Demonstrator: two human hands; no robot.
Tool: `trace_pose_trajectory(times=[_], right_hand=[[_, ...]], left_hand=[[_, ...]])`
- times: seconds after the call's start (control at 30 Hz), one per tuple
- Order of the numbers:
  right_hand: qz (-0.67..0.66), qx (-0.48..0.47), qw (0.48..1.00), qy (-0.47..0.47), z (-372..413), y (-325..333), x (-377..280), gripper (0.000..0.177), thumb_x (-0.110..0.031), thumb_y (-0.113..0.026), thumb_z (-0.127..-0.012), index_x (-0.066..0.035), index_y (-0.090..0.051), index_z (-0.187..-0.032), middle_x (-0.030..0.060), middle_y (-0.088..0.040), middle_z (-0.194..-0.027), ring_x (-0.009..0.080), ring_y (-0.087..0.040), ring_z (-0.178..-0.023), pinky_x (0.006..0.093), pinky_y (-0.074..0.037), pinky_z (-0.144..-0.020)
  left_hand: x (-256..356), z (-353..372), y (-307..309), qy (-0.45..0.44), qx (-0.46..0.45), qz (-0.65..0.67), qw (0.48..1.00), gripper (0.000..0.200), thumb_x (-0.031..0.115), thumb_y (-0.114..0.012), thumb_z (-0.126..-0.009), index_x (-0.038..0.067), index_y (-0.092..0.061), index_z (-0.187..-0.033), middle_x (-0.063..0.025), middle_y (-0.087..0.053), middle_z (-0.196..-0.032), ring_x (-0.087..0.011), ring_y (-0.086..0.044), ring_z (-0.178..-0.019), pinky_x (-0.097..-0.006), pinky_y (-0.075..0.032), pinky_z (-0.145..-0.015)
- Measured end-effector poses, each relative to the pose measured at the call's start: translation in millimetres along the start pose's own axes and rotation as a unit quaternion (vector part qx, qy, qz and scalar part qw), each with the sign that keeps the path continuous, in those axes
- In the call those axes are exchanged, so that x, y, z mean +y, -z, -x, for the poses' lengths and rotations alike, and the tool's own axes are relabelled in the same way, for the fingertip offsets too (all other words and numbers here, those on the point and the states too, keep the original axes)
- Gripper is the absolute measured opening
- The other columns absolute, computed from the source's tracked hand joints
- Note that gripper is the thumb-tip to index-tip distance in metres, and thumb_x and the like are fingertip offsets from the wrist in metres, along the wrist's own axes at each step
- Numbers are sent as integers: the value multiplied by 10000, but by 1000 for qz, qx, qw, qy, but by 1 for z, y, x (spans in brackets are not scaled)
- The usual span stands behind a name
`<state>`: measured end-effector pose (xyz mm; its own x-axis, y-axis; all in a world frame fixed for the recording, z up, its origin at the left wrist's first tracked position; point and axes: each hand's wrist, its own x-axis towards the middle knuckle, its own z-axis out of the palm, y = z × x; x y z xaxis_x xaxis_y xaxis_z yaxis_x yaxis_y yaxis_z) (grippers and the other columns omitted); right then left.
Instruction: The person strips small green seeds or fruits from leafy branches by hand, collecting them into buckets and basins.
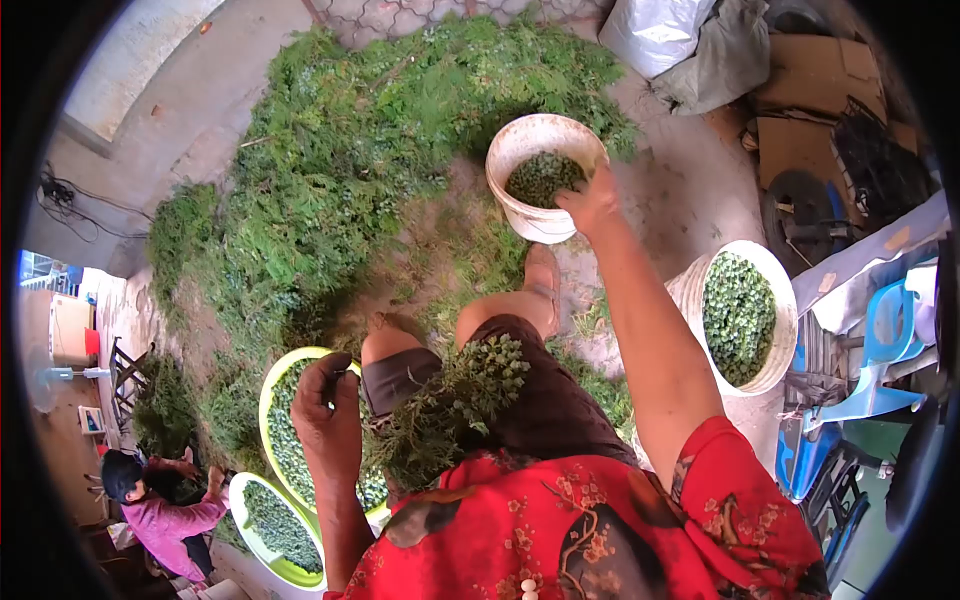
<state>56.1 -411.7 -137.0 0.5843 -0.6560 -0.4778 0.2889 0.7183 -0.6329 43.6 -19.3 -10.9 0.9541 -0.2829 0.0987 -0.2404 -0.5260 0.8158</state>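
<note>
My right hand [592, 200] is at the near right rim of a white bucket [540, 222], fingers bent down inside over small green berries [545, 180]; what they grip is hidden. My left hand [325, 415] is raised with its darkened fingers curled in, above a yellow-green basin [268, 420] filled with pale green berries [287, 410]. I cannot make out anything held in it. Across my lap lies a leafy evergreen sprig [485, 375] with clusters of pale green berries, touched by neither hand.
A big heap of cut evergreen branches [330, 180] covers the floor ahead. At right stands another white bucket [690, 300] full of berries. Left, a person in pink [175, 515] works by a second green-rimmed basin [240, 510]. Blue chairs [875, 390] and sacks [655, 35] stand at right.
</note>
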Motion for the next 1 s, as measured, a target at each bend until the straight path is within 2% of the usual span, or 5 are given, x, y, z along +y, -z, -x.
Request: trace_pose_trajectory(times=[0.43,0.73,0.8,0.9,1.0], right_hand=[[235,-124,964,2,163,60,56,193,-228,-567,-869,-43,-528,-906,25,-546,-688,95,-523,-557,234,-398,-444],[283,-254,924,39,225,23,24,179,-228,-559,-895,-50,-570,-883,-4,-546,-693,45,-486,-550,187,-397,-472],[381,-416,811,-157,243,14,8,184,-205,-560,-891,-24,-597,-900,5,-578,-732,44,-510,-609,195,-419,-532],[428,-547,705,-143,254,17,29,183,-170,-566,-881,2,-600,-935,13,-599,-773,53,-516,-683,221,-430,-603],[369,-527,744,-181,261,29,67,186,-144,-577,-867,16,-589,-962,13,-602,-793,64,-510,-741,247,-432,-656]], left_hand=[[27,27,-8,-175,-200,-136,955,305,52,-636,-733,28,-579,-1031,-170,-611,-946,-330,-577,-909,-381,-452,-800],[-1,14,-10,-38,-40,-38,998,302,48,-523,-856,3,-508,-1154,-171,-629,-1004,-238,-619,-892,-311,-472,-776],[1,16,-2,-55,-34,-72,995,292,45,-522,-856,0,-517,-1144,-169,-630,-994,-237,-620,-881,-309,-474,-766],[14,17,-2,-13,-168,-91,982,276,61,-543,-821,-2,-556,-1089,-177,-624,-990,-270,-607,-927,-354,-449,-832],[-3,13,-19,-158,-286,-158,932,273,137,-584,-729,-14,-595,-956,-209,-605,-982,-354,-526,-1028,-431,-329,-952]])
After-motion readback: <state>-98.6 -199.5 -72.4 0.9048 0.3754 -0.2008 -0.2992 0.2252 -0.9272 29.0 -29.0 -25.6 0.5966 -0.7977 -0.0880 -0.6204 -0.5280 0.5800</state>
